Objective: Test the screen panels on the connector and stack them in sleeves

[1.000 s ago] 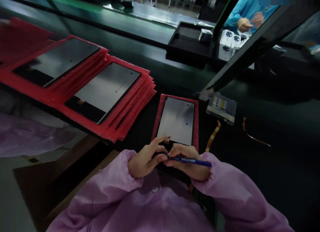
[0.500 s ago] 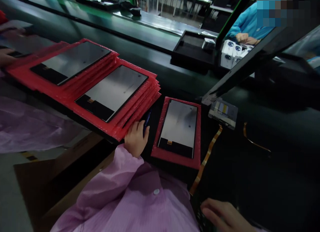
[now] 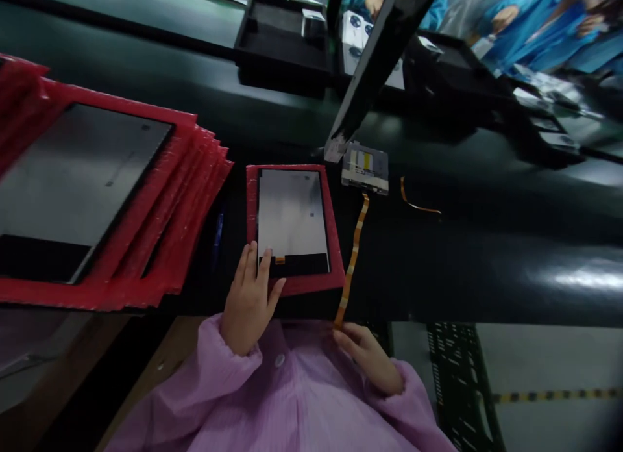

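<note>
In front of me a display panel (image 3: pixel 293 208) lies silvery back up on a red bubble-wrap sheet (image 3: pixel 335 257). My left hand (image 3: pixel 249 296) rests over its lower left corner, fingers spread, with a fingertip near the small gold connector (image 3: pixel 280 260) on the panel's black strip. At the table's front edge my right hand (image 3: pixel 367 354) pinches the lower end of a long gold flex cable (image 3: pixel 354 254). The cable's upper end runs to a small boxy test board (image 3: pixel 366 168) with a yellow label, just beyond the panel to the right.
Red bubble-wrap sheets (image 3: pixel 180 244) with another display panel (image 3: pixel 82 179) are stacked at left, a blue pen (image 3: pixel 218 234) beside them. A slanted black post (image 3: pixel 370 75) rises behind the board. A thin flex strip (image 3: pixel 413 204) lies right. Black trays (image 3: pixel 287 39) and blue-sleeved co-workers are beyond.
My left hand has moved from beside the red stack onto the display panel. My right hand has come to the flex cable's end and taken hold of it. The view has turned right.
</note>
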A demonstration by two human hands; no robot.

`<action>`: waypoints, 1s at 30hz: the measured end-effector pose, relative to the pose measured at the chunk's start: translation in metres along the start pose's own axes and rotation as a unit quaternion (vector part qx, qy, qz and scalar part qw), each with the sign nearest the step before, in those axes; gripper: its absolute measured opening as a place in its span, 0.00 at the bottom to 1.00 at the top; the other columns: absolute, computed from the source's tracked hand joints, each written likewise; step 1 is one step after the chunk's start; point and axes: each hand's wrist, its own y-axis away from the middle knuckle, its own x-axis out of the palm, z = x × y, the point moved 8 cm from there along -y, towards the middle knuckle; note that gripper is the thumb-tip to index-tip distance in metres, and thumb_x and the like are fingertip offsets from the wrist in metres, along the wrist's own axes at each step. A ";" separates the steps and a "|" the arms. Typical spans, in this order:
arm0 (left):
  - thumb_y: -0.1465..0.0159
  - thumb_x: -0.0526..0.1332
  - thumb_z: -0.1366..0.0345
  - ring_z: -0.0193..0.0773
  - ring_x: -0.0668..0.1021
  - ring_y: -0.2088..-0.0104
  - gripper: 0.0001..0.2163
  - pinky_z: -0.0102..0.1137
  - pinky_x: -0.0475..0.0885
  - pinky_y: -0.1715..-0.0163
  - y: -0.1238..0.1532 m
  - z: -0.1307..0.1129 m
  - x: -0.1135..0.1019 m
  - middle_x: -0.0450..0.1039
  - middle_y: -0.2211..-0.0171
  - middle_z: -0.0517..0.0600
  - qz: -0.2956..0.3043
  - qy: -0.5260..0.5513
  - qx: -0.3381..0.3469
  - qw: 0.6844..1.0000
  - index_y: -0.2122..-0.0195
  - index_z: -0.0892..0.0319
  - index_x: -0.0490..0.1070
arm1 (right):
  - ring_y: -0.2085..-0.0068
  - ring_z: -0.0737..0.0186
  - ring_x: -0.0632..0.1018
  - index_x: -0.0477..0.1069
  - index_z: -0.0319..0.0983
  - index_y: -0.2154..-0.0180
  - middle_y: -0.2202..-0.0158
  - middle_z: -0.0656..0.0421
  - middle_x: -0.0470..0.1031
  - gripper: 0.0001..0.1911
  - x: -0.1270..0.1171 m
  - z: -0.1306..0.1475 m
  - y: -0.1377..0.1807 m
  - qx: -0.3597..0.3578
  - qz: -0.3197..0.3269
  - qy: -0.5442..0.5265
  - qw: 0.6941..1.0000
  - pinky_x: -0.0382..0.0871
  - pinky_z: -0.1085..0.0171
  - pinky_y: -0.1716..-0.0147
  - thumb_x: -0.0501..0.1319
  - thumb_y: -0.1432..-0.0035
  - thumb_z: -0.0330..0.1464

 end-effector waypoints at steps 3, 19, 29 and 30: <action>0.31 0.55 0.57 0.60 0.61 0.33 0.28 0.51 0.67 0.40 0.001 0.002 -0.001 0.56 0.35 0.71 0.008 0.002 0.002 1.000 0.35 0.68 0.55 | 0.64 0.61 0.80 0.79 0.36 0.60 0.65 0.52 0.81 0.22 0.004 0.005 0.003 0.007 0.021 -0.105 0.994 0.74 0.61 0.60 0.64 0.42 0.49; 0.31 0.53 0.59 0.55 0.61 0.33 0.28 0.53 0.64 0.39 0.030 0.016 -0.013 0.58 0.35 0.67 0.048 0.020 0.060 0.997 0.32 0.63 0.49 | 0.70 0.67 0.74 0.80 0.40 0.56 0.69 0.56 0.78 0.15 -0.035 0.125 -0.023 -0.183 0.044 -0.050 0.981 0.70 0.67 0.71 0.62 0.36 0.41; 0.32 0.56 0.59 0.52 0.61 0.33 0.26 0.49 0.63 0.36 -0.004 -0.007 0.000 0.60 0.36 0.65 0.044 0.057 0.076 0.995 0.36 0.66 0.57 | 0.66 0.64 0.76 0.79 0.35 0.66 0.67 0.56 0.77 0.24 -0.007 0.171 -0.117 -0.299 0.019 0.194 0.934 0.70 0.64 0.65 0.59 0.38 0.49; 0.33 0.57 0.58 0.52 0.61 0.33 0.26 0.48 0.62 0.36 -0.004 -0.007 -0.001 0.60 0.36 0.65 0.045 0.057 0.075 0.994 0.37 0.66 0.57 | 0.64 0.63 0.77 0.79 0.35 0.66 0.66 0.55 0.77 0.23 -0.009 0.169 -0.119 -0.301 0.012 0.193 0.934 0.71 0.64 0.64 0.60 0.38 0.49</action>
